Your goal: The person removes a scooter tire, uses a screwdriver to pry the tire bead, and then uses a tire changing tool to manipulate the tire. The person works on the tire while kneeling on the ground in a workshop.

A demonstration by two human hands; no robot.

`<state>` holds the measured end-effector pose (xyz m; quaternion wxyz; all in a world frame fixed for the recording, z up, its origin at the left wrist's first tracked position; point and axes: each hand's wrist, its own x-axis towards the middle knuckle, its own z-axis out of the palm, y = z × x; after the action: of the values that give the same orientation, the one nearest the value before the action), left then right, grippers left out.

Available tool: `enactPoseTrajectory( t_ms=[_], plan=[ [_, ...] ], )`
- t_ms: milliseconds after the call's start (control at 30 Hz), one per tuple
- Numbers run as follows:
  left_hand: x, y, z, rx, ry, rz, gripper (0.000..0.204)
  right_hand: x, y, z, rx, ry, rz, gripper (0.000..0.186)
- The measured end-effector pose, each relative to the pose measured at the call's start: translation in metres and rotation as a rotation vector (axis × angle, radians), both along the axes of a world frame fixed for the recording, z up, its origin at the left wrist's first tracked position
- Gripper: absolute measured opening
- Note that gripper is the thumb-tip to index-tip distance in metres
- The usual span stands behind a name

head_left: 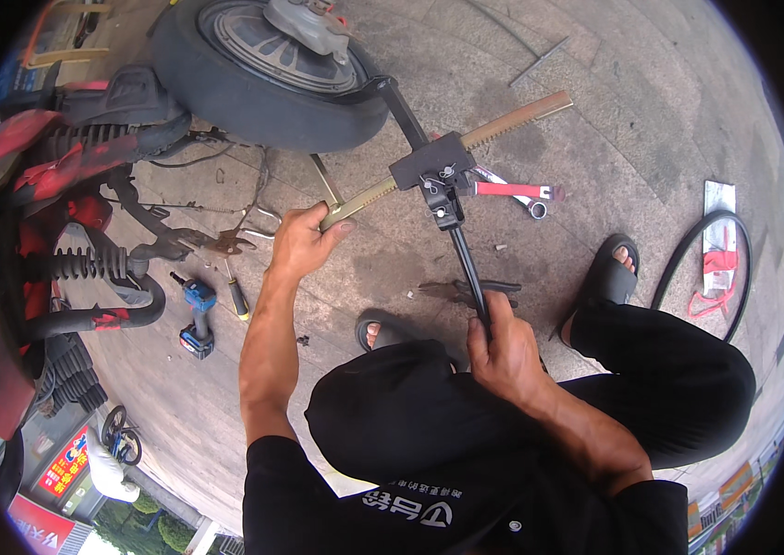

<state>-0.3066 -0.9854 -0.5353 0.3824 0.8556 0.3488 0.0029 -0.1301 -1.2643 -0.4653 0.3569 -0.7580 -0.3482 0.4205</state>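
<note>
Obs: I am squatting on the paved floor (595, 111), knees up, facing a wheel (267, 74) that lies on its side at the far left, still on the red scooter (3, 185).

Tool: a tyre tool, made of a toothed flat bar (503, 125) running far right to near left, a black sliding block (433, 159) on it, and a black lever (466, 264) coming from the block toward me. A black arm from the block reaches to the tyre's edge.

Left hand (304, 242): fingers clenched round the near-left end of the bar. Right hand (501, 356): fingers clenched round the near end of the lever, just in front of my knee.

Around: red-handled wrench (517, 191) just right of the block; blue cordless driver (196, 319) and screwdriver (237, 296) on the floor to the left; black rubber ring (688, 254) and a packet (717, 240) at the right.

Judgement on technique: hold the bar steady and flat with the left, so the block cannot twist. Work the lever in smooth strokes, not jerks. Watch that the arm's tip stays seated at the tyre edge; I cannot tell from here how well it bites. Keep both sandalled feet out from under the lever.
</note>
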Motion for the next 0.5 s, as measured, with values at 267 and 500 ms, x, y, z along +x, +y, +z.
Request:
enactPoseTrajectory(
  t_ms=[267,500],
  plan=[
    [0.005,-0.012,-0.001,-0.049,-0.054,0.007,0.028,-0.024,0.005,-0.004,0.039,0.06,-0.047,0.035],
    [0.012,-0.017,-0.003,-0.062,-0.1,0.03,0.024,-0.02,0.022,-0.004,0.013,0.134,-0.054,0.033]
  ],
)
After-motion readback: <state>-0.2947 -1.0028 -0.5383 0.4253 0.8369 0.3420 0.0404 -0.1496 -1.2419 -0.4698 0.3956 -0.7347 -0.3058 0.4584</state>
